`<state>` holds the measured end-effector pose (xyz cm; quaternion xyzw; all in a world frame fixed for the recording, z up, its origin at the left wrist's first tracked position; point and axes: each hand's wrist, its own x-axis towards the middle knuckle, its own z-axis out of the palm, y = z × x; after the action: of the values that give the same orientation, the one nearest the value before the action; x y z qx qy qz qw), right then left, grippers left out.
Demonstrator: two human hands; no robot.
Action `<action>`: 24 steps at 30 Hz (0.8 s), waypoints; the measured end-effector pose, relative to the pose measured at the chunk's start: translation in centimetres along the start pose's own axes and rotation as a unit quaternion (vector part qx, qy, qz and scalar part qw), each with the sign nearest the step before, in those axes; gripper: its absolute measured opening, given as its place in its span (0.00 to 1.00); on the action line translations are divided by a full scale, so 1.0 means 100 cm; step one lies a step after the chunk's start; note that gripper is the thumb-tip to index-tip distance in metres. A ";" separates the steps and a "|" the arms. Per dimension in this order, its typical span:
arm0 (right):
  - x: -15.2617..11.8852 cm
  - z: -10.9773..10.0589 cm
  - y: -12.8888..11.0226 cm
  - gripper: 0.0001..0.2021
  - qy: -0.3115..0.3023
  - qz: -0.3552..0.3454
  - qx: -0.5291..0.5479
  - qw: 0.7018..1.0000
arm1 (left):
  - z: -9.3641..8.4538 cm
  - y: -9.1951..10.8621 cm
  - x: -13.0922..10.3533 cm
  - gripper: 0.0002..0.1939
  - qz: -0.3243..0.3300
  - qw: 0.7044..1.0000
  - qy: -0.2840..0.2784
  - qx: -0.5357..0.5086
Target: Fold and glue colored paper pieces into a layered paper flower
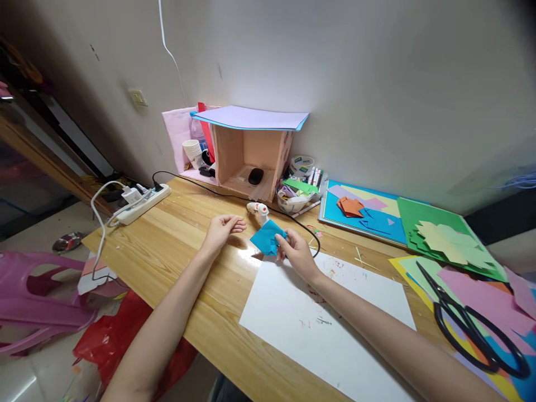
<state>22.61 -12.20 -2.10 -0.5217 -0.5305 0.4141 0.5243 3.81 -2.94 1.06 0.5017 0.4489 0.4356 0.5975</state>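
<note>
My right hand (295, 250) pinches a folded piece of blue paper (266, 237) between thumb and fingers, above the far left corner of a white sheet (285, 324) marked with coloured smudges. My left hand (223, 230) is over the bare wood just left of the blue paper, its fingers loosely stretched and nothing seen in them. Right behind the blue paper stands a white glue gun (258, 211) with orange-red marks, partly hidden by the paper. A black cord curves around to the right of it.
A cardboard box (228, 153) with a lilac top stands against the wall. Beside it is a clear bowl (293, 202) of scraps. Black scissors (464, 318) lie on coloured paper at right, below a green sheet (427, 215). A power strip (144, 205) sits at the table's left edge.
</note>
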 end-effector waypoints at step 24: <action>0.001 0.001 0.003 0.15 0.012 -0.009 -0.017 1.000 | -0.008 -0.008 0.002 0.18 -0.107 0.990 -0.094 -0.003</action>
<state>22.57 -12.11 -2.41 -0.5306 -0.5364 0.3938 0.5251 3.17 -2.71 0.19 0.4872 0.4406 0.3217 0.6819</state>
